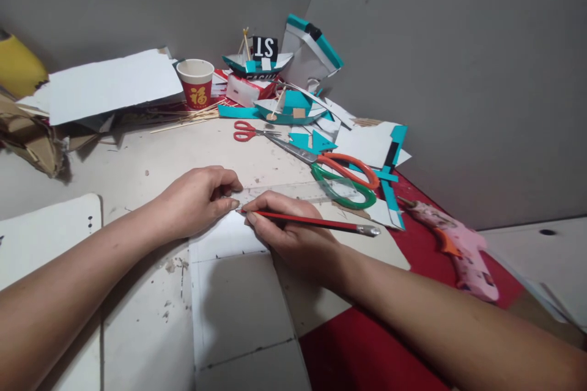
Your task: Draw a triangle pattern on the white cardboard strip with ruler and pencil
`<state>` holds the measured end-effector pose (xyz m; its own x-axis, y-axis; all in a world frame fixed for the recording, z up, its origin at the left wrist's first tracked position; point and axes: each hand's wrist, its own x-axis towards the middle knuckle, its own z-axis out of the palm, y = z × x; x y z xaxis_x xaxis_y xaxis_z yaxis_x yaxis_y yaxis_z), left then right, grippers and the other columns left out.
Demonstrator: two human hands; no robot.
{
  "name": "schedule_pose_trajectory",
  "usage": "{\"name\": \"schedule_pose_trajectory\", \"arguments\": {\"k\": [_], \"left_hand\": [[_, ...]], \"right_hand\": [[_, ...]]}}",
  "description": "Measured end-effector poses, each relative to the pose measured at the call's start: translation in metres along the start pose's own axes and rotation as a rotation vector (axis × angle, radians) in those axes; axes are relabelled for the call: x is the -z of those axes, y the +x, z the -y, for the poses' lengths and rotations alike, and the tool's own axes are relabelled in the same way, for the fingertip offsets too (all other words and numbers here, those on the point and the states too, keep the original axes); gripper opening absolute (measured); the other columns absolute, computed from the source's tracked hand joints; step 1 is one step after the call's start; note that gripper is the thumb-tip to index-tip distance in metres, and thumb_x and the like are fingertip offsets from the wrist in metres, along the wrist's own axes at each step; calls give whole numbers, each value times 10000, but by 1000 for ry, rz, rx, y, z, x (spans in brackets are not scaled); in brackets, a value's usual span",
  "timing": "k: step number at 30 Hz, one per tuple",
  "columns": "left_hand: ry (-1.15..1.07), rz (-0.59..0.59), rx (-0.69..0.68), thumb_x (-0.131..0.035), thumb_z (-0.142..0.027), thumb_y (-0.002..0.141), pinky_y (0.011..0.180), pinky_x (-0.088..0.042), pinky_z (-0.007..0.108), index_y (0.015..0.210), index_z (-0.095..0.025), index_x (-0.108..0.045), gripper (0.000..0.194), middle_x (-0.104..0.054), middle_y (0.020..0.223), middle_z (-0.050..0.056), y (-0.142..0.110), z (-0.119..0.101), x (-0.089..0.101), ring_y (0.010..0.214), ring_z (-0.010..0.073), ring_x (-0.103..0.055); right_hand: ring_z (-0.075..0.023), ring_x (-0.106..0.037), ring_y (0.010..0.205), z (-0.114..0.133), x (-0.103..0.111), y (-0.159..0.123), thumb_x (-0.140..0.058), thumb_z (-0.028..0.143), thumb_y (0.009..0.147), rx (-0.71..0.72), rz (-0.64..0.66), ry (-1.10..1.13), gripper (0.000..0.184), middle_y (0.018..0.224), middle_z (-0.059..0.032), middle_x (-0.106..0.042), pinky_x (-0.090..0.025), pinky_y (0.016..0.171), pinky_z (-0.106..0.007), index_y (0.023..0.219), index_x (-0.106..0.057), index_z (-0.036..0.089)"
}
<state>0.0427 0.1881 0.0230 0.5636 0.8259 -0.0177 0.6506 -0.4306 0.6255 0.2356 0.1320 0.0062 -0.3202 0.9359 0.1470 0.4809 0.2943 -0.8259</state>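
Littered table (131,156) | left hand (197,198) half-curled, touching ruler (298,191) | right hand (293,232) pinched around pencil (316,221)

We are having a paper strip (243,296) lying below our left grip (197,201) and right grip (293,232), a pencil (312,220) in the right. A ruler (300,189) is lying just beyond both; the nearer scissors (316,157) are lying beyond the right grip, the farther scissors (244,131) beyond the gap. Well behind, a cup (197,95) is standing left of two model boats (293,113). A glue gun (463,250) is lying right of our right grip, a board (55,229) left of our left.
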Motion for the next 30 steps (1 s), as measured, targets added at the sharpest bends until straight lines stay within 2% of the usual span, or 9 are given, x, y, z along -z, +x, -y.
{"name": "schedule_pose_trajectory", "arguments": {"k": [17,23,25,27,29,30], "left_hand": [[19,-3,-16,-567,-216,822,631,-413,272,938,-178,-687,171,-626,758,1,1,1,0,649,148,-556],[31,-2,-18,-561,-229,833,666,-433,281,938,-182,-685,169,-648,790,12,0,0,1,685,158,-582],[26,3,-16,-551,-240,840,697,-452,293,942,-187,-688,179,-673,826,21,-1,0,2,726,172,-607],[-6,10,-23,-535,-255,859,757,-476,315,979,-192,-694,208,-710,920,40,-2,0,3,816,195,-637],[-62,4,-17,-521,-283,887,818,-491,342,1050,-192,-691,252,-728,1034,63,-2,1,3,905,215,-652],[-89,-1,-2,-518,-303,899,830,-497,353,1084,-189,-685,275,-729,1070,74,-2,1,3,923,220,-655]], "right_hand": [[-124,-582,720,-2,1,0,-567,224,887,-21,13,16,106,780,9,-674,-449,655,-236,871,-669,200],[-112,-572,642,-1,1,-2,-590,196,869,-26,1,114,74,723,12,-665,-454,610,-246,843,-659,190],[-118,-606,651,-1,6,-4,-581,238,909,-19,-32,196,110,792,-5,-699,-485,621,-260,950,-675,198],[-127,-639,678,-2,16,-3,-530,294,966,15,-134,219,198,874,-22,-718,-525,660,-283,1089,-665,218],[-150,-668,744,-5,31,0,-475,307,998,77,-263,98,242,933,-40,-724,-549,731,-320,1143,-653,230],[-173,-680,818,-8,38,3,-471,296,999,110,-287,-21,240,973,-54,-727,-549,790,-347,1138,-655,230]]}}
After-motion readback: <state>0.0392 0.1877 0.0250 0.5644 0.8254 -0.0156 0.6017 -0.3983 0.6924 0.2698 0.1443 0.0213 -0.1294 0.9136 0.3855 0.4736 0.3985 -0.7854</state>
